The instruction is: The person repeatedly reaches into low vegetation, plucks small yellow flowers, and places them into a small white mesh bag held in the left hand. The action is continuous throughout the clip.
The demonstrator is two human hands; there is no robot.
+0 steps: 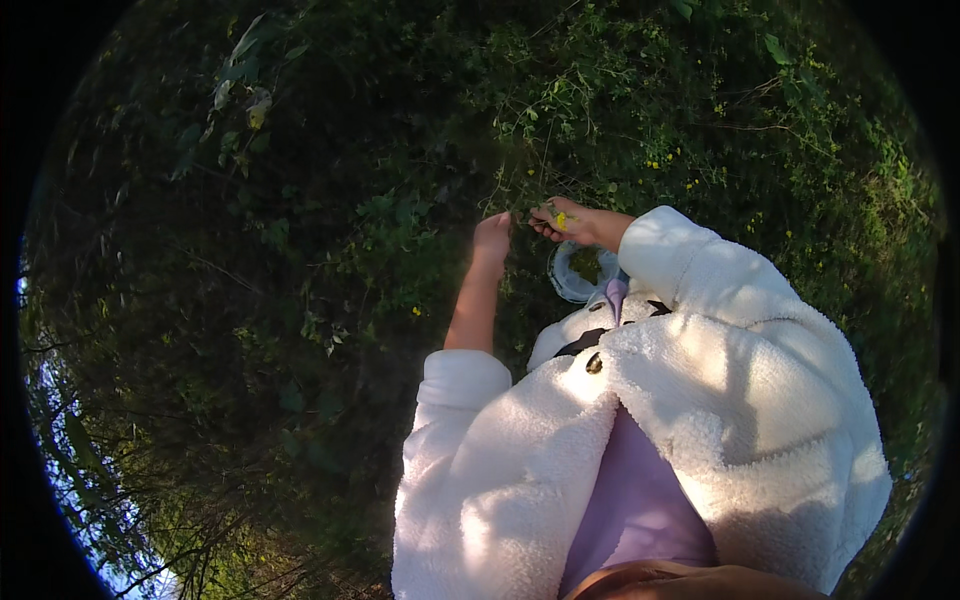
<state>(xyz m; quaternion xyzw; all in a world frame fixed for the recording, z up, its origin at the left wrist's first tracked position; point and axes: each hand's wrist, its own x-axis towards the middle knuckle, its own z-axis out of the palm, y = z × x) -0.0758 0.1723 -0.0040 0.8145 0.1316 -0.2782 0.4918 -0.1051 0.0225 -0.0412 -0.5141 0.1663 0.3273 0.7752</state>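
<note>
My left hand [492, 240] is closed in a pinch among thin green stems; whatever its fingertips hold is too small to make out. Just to its right, my right hand [568, 221] is curled round a small bunch of yellow-flowered sprigs [562, 220], one yellow bloom showing against the palm. The two hands are close together, fingertips facing each other. Below my right hand, a whitish, see-through round container [572, 287] with green and yellow plant bits inside sits in front of my body. My sleeve partly covers its right side.
Dense green plants [560, 100] spread ahead of me, with small yellow flowers [655, 162] to the right of my hands. Dark, shaded foliage [250, 280] lies to the left. Thin bare branches [190, 540] show at the lower left.
</note>
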